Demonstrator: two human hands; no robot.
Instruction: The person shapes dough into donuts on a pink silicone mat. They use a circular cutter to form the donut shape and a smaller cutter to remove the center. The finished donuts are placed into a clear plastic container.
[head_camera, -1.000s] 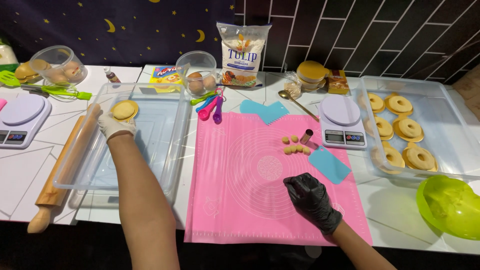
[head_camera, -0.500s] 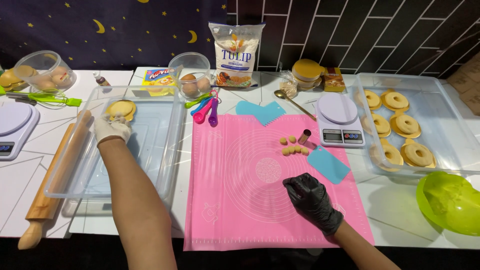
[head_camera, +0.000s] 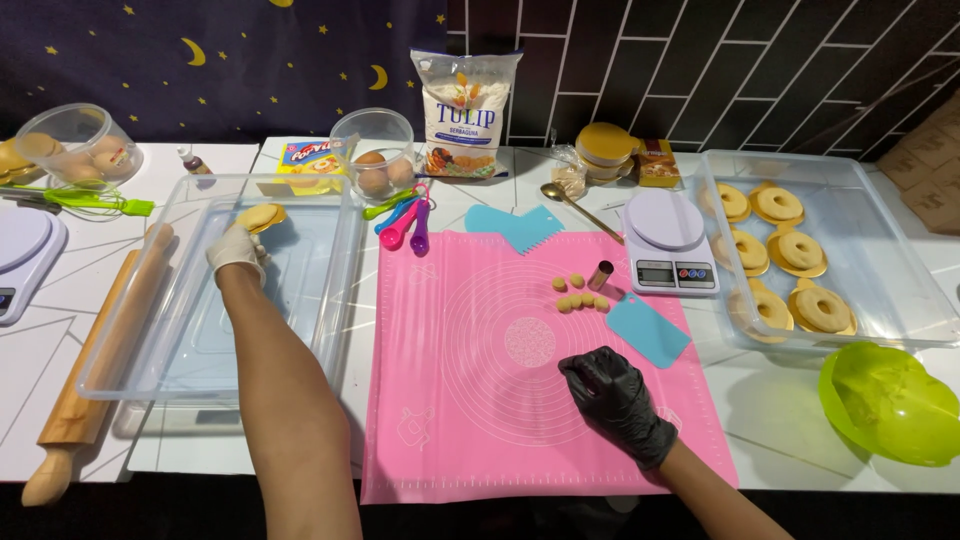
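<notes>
My left hand (head_camera: 238, 248), in a white glove, reaches into a clear plastic tray (head_camera: 330, 300) on the left and holds a round disc of yellow dough (head_camera: 262, 216) at the tray's far end. My right hand (head_camera: 612, 395), in a black glove, rests fingers down on the pink silicone mat (head_camera: 480, 360), holding nothing. Several small dough balls (head_camera: 578, 294) and a small metal cutter (head_camera: 600, 275) lie on the mat's far right part.
A clear tray (head_camera: 900, 310) of ring-shaped dough pieces (head_camera: 800, 250) stands at right, a green bowl (head_camera: 890, 400) in front of it. A white scale (head_camera: 665, 245), blue scrapers (head_camera: 647, 330), measuring spoons (head_camera: 405, 222), a flour bag (head_camera: 466, 115), an egg bowl (head_camera: 375, 155) and a rolling pin (head_camera: 95, 370) surround the mat.
Both hands stay where they were; the left keeps the dough disc at the tray's far end. Only the camera view has shifted a little.
</notes>
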